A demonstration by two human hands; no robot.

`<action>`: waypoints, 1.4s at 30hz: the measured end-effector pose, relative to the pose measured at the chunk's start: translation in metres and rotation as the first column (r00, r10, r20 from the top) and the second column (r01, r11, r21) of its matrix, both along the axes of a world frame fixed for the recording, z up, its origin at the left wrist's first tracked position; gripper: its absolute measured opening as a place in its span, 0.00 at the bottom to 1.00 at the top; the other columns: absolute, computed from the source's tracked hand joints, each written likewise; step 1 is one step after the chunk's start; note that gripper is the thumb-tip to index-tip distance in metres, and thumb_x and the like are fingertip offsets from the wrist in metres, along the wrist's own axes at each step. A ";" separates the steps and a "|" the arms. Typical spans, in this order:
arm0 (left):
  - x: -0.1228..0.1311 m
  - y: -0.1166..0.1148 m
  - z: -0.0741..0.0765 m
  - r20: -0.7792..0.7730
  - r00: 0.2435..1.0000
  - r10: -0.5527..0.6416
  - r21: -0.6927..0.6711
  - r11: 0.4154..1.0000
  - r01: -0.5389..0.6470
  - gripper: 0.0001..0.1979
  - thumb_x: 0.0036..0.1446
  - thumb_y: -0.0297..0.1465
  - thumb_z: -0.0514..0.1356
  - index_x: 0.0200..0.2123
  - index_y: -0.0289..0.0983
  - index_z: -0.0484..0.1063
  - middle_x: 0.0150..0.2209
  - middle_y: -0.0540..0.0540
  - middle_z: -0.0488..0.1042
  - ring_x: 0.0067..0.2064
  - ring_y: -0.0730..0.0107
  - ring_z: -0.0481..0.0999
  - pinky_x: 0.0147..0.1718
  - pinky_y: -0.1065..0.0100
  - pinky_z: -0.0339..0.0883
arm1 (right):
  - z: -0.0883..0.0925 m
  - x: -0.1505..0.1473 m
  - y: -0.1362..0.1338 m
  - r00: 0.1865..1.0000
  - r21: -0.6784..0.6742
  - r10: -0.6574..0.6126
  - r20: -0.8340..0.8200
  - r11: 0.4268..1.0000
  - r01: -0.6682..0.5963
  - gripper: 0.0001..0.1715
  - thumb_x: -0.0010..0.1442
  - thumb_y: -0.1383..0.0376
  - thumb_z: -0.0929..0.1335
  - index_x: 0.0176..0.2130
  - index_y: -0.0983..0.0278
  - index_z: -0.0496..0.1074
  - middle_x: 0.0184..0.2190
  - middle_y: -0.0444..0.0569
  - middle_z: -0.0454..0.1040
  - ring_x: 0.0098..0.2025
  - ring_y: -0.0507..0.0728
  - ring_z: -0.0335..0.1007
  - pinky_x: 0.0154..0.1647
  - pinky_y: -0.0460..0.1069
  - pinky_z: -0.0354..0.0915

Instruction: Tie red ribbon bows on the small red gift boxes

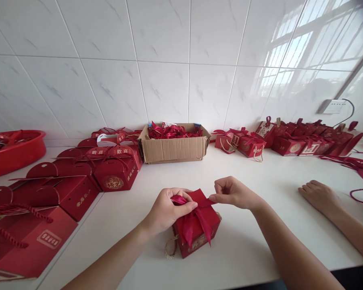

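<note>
A small red gift box (196, 237) sits on the white counter (245, 249) in front of me, with a dark pink satin ribbon (196, 223) tied over its top. My left hand (166, 209) pinches the ribbon's left loop. On the other side, my right hand (232, 193) is closed on the bow's right end at the box's upper corner. A beige cord handle (170, 247) hangs at the box's lower left.
A cardboard box (174, 148) of red ribbons stands against the tiled wall. Larger red gift boxes (111, 169) crowd the left, beside a red basin (15, 151). Several small finished boxes (290, 141) line the back right. Another person's hand (320, 197) rests on the counter at right.
</note>
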State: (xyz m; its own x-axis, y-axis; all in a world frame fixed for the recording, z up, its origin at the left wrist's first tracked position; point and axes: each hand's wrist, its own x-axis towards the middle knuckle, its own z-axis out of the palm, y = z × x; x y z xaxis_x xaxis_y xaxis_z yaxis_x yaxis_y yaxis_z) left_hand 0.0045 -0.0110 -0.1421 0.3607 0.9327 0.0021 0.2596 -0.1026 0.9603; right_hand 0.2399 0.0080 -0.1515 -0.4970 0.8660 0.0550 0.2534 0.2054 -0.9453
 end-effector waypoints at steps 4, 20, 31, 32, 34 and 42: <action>0.000 0.000 -0.001 -0.009 1.000 -0.005 0.004 1.000 0.005 0.11 0.46 0.38 0.66 0.25 0.36 0.74 0.45 0.39 0.76 0.49 0.56 0.74 0.46 0.62 0.65 | 0.002 0.002 -0.002 0.998 0.033 -0.008 0.057 0.999 0.007 0.25 0.52 0.53 0.71 0.20 0.63 0.56 0.15 0.35 0.50 0.19 0.45 0.42 0.18 0.45 0.40; -0.006 0.005 0.005 0.376 0.923 -0.079 -0.151 0.978 0.145 0.18 0.58 0.44 0.54 0.29 0.36 0.72 0.27 0.47 0.76 0.30 0.68 0.73 0.32 0.69 0.63 | 0.016 -0.021 -0.016 0.982 0.309 -0.145 -0.124 0.934 0.177 0.17 0.60 0.52 0.64 0.36 0.62 0.72 0.40 0.51 0.67 0.42 0.56 0.65 0.35 0.49 0.64; -0.009 0.010 0.001 0.336 0.941 -0.038 -0.093 0.993 0.073 0.24 0.59 0.45 0.51 0.18 0.35 0.60 0.35 0.48 0.70 0.31 0.72 0.65 0.34 0.70 0.59 | 0.012 -0.054 -0.026 0.988 0.462 -0.097 0.117 0.887 0.032 0.02 0.54 0.65 0.70 0.29 0.60 0.74 0.48 0.48 0.66 0.51 0.58 0.63 0.52 0.56 0.61; -0.009 0.011 0.001 0.295 0.955 -0.040 -0.068 0.996 0.063 0.24 0.59 0.46 0.50 0.18 0.35 0.60 0.35 0.48 0.70 0.29 0.74 0.64 0.33 0.70 0.58 | 0.013 -0.054 -0.026 0.988 0.461 -0.091 0.121 0.887 0.025 0.02 0.53 0.66 0.70 0.29 0.61 0.73 0.49 0.48 0.66 0.51 0.58 0.62 0.53 0.55 0.61; -0.008 0.012 0.002 0.222 0.974 -0.041 -0.031 0.998 0.049 0.26 0.59 0.48 0.49 0.18 0.35 0.59 0.34 0.49 0.69 0.25 0.76 0.59 0.29 0.70 0.55 | 0.013 -0.055 -0.026 0.988 0.456 -0.083 0.133 0.890 0.013 0.02 0.53 0.68 0.69 0.28 0.61 0.72 0.50 0.47 0.65 0.53 0.58 0.61 0.53 0.55 0.61; -0.010 0.019 0.000 0.103 0.995 0.014 0.108 0.994 -0.025 0.24 0.58 0.49 0.49 0.20 0.37 0.61 0.28 0.50 0.67 0.30 0.70 0.62 0.35 0.68 0.58 | 0.014 -0.055 -0.026 0.978 0.440 -0.088 0.188 0.898 -0.003 0.03 0.54 0.67 0.68 0.28 0.61 0.71 0.52 0.48 0.64 0.53 0.58 0.60 0.52 0.55 0.61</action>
State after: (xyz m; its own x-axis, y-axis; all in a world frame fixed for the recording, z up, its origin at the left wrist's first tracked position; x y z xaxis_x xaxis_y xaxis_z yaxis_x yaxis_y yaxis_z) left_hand -0.0051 0.0082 -0.1417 0.3348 0.9318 0.1403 0.1638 -0.2041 0.9651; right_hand 0.1846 -0.0184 -0.1372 -0.5006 0.7979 0.3357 0.4435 0.5694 -0.6922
